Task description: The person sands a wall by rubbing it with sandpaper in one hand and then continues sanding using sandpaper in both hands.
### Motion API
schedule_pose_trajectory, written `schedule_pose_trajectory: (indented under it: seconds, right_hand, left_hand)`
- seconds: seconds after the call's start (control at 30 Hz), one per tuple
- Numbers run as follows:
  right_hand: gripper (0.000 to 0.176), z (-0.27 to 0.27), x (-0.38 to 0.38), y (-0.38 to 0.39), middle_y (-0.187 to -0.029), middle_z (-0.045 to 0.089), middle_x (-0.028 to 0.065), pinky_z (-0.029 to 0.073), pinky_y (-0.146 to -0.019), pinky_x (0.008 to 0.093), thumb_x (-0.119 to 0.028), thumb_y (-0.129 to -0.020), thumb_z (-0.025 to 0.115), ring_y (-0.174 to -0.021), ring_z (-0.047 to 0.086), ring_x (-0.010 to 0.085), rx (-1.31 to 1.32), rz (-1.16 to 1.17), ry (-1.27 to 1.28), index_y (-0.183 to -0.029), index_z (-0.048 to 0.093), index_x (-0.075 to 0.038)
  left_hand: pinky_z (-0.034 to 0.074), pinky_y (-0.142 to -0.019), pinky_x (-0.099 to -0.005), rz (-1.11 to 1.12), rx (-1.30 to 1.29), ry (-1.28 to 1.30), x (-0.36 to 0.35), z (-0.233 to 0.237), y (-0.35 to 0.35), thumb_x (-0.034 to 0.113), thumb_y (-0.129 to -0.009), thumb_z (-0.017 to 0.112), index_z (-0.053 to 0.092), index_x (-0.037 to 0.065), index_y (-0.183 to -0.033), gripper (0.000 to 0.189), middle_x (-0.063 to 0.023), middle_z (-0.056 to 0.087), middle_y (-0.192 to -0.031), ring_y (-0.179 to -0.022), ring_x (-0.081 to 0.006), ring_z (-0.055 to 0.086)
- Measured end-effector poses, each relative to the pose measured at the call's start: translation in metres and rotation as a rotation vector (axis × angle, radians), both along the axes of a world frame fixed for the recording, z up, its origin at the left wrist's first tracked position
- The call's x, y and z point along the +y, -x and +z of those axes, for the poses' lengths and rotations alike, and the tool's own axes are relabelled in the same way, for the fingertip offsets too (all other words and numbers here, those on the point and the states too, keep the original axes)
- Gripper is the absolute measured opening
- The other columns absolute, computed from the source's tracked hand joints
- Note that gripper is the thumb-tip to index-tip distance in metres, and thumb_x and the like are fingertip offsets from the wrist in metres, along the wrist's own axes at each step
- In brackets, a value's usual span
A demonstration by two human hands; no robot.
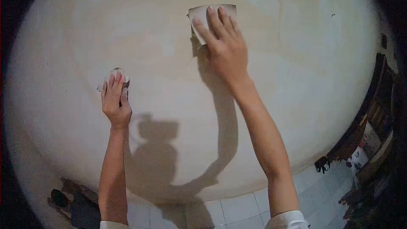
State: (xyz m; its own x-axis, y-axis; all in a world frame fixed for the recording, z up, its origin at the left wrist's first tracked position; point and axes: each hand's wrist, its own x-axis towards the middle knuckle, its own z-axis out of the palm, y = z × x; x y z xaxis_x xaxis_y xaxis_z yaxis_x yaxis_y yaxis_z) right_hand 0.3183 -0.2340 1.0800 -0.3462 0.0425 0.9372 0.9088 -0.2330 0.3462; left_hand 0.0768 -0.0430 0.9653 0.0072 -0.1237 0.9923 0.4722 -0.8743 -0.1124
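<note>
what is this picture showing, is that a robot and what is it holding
There's no robot here: these are a person's bare arms, seen by a camera worn on their head. That single picture looks forward at a pale wall, and the lens seems to bend its edges. The right hand spreads over a larger pale sheet, probably sandpaper; the left hand, lower down, covers a smaller piece. The person's shadow falls between the arms, and floor tiles show below.
</note>
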Motion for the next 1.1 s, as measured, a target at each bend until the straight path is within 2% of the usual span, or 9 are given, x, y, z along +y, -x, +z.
schedule_pose_trajectory:
  seconds: [0.03,0.17,0.37,0.7,0.77,0.9,0.97,1.03,1.1]
  right_hand:
    - [0.063,0.004,-0.003,-0.007,-0.135,0.055,0.0149,0.037,-0.108,0.0496,-0.018,-0.067,0.075,-0.127,0.049,0.0351,-0.017,0.020,0.001,-0.127,0.058,-0.010]
    - [0.056,0.021,-0.017,-0.035,-0.136,0.054,0.0171,0.040,-0.106,0.0472,-0.016,-0.070,0.071,-0.128,0.049,0.0365,0.154,-0.111,-0.243,-0.125,0.059,-0.009]
    - [0.056,-0.008,-0.003,0.017,-0.138,0.052,0.0160,0.041,-0.107,0.0447,-0.011,-0.069,0.069,-0.130,0.047,0.0363,-0.041,-0.051,0.044,-0.124,0.059,-0.007]
    - [0.053,0.011,-0.013,-0.010,-0.135,0.056,0.0118,0.041,-0.107,0.0443,-0.005,-0.071,0.066,-0.128,0.050,0.0307,-0.090,-0.044,-0.014,-0.123,0.059,-0.008]
    - [0.055,0.015,-0.021,-0.016,-0.135,0.056,0.0115,0.040,-0.108,0.0449,-0.004,-0.069,0.067,-0.129,0.048,0.0322,0.129,-0.047,-0.104,-0.124,0.059,-0.007]
    - [0.056,0.009,-0.007,0.006,-0.137,0.053,0.0170,0.038,-0.111,0.0445,-0.004,-0.071,0.065,-0.130,0.047,0.0366,0.177,-0.001,-0.092,-0.126,0.057,-0.003]
    - [0.049,-0.002,0.007,0.011,-0.137,0.053,0.0173,0.038,-0.110,0.0455,-0.005,-0.079,0.059,-0.129,0.049,0.0362,-0.007,0.053,0.074,-0.128,0.056,-0.001]
    - [0.051,-0.001,0.004,0.012,-0.136,0.054,0.0167,0.038,-0.110,0.0461,-0.004,-0.079,0.060,-0.130,0.048,0.0349,-0.090,0.027,0.088,-0.129,0.055,-0.002]
    - [0.051,0.006,-0.012,-0.002,-0.136,0.054,0.0164,0.038,-0.110,0.0466,-0.004,-0.078,0.061,-0.131,0.047,0.0347,0.024,0.042,0.015,-0.129,0.055,-0.002]
  left_hand:
    - [0.036,-0.109,-0.0492,0.002,0.001,0.000,0.000,0.000,-0.001,0.003,-0.091,0.057,0.065,0.009,-0.122,0.032,-0.0084,0.064,-0.126,-0.125,-0.0274,0.056]
    - [0.036,-0.109,-0.0483,0.003,-0.005,-0.002,-0.003,0.000,0.001,0.002,-0.091,0.057,0.065,0.010,-0.122,0.033,-0.0069,0.064,-0.127,-0.126,-0.0265,0.055]
    - [0.037,-0.109,-0.0465,-0.011,0.004,-0.014,-0.007,0.002,0.003,0.002,-0.090,0.058,0.065,0.011,-0.123,0.034,-0.0058,0.064,-0.128,-0.127,-0.0250,0.054]
    - [0.037,-0.109,-0.0473,-0.031,0.005,-0.020,-0.006,0.002,0.002,0.002,-0.090,0.058,0.064,0.012,-0.124,0.036,-0.0058,0.064,-0.128,-0.126,-0.0262,0.055]
    - [0.037,-0.109,-0.0472,-0.025,0.004,-0.023,-0.004,0.000,0.003,0.002,-0.090,0.058,0.064,0.011,-0.124,0.036,-0.0059,0.063,-0.128,-0.126,-0.0263,0.055]
    - [0.036,-0.109,-0.0472,-0.040,0.011,-0.021,-0.004,0.002,0.004,0.003,-0.091,0.057,0.065,0.011,-0.123,0.034,-0.0061,0.064,-0.128,-0.126,-0.0264,0.055]
    - [0.036,-0.109,-0.0473,-0.047,0.014,-0.013,-0.007,0.002,0.004,0.003,-0.091,0.057,0.065,0.011,-0.123,0.034,-0.0063,0.064,-0.127,-0.126,-0.0264,0.055]
    - [0.036,-0.109,-0.0474,-0.050,0.011,-0.020,-0.010,0.004,0.003,0.004,-0.092,0.057,0.065,0.011,-0.124,0.034,-0.0065,0.064,-0.127,-0.126,-0.0264,0.055]
    - [0.036,-0.109,-0.0474,-0.028,0.015,-0.009,-0.008,0.002,0.003,0.004,-0.092,0.057,0.065,0.011,-0.123,0.033,-0.0071,0.065,-0.126,-0.126,-0.0267,0.055]
